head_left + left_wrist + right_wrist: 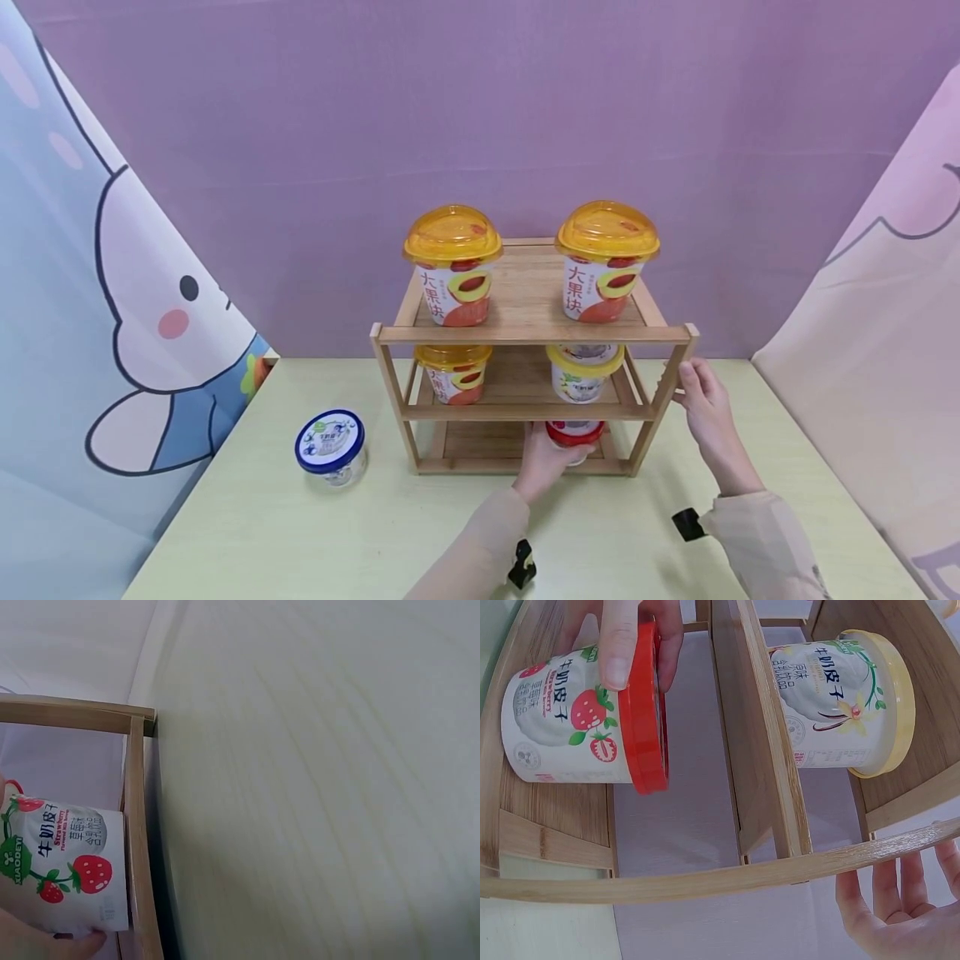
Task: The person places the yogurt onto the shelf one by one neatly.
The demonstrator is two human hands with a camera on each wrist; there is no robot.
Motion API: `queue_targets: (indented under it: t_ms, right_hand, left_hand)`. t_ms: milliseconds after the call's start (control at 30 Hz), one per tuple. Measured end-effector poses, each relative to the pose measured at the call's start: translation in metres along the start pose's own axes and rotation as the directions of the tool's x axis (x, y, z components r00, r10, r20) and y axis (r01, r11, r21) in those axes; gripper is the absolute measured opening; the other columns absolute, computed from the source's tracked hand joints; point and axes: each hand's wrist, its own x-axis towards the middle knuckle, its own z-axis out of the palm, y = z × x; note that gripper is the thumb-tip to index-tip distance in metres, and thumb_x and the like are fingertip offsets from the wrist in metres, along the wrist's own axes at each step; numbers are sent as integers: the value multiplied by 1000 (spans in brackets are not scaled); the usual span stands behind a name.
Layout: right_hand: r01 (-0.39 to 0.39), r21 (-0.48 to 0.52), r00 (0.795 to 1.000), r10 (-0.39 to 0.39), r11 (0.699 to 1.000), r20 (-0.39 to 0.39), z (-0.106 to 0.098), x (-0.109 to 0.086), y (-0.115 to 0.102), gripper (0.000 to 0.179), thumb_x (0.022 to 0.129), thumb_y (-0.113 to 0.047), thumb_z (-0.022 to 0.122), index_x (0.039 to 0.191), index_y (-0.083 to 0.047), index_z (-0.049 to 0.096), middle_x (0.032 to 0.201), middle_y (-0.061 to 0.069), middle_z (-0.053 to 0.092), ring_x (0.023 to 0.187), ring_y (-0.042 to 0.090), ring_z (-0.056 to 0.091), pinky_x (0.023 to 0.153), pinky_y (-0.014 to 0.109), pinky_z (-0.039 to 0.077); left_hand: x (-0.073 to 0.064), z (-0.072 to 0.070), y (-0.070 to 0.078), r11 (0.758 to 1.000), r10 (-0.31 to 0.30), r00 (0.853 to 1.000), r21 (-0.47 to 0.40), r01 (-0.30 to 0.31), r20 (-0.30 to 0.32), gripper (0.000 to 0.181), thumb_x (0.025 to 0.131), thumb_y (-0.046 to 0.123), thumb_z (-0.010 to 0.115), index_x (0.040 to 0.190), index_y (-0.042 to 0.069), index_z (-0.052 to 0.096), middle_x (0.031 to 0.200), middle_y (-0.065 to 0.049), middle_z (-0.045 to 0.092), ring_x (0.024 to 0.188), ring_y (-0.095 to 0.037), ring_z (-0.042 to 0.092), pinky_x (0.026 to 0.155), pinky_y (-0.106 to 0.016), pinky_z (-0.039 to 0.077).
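Observation:
My left hand (544,460) grips a white strawberry cup (562,727) with a red lid on the bottom tier of a three-tier wooden rack (517,335). In the right wrist view the cup stands on that tier's slats, with fingers round its lid and upper side. The left wrist view shows the strawberry print beside the rack's bottom bar (140,847). At the rack's right side, my right hand (707,402) holds the upright, its fingertips at the wooden side rail (667,883). Directly above the strawberry cup, on the middle tier, stands a cup with a yellow lid (582,379).
Two tall cups with orange domed lids, one left (454,267) and one right (606,262), stand on the top tier. Another orange-lidded cup (454,375) is at middle left. A blue-lidded cup (331,446) stands on the table (247,533), left of the rack.

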Motion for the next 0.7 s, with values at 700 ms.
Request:
queue_targets:
  t_ms: [700]
  right_hand:
    - [6, 21, 1000, -7, 1000, 3, 0, 1, 2, 15, 95, -21, 38, 87, -21, 51, 83, -13, 56, 77, -1, 54, 66, 11, 45]
  left_hand:
    - [7, 0, -5, 999, 8, 996, -32, -6, 85, 74, 72, 27, 73, 132, 23, 29, 125, 4, 39, 116, -17, 38, 95, -36, 37]
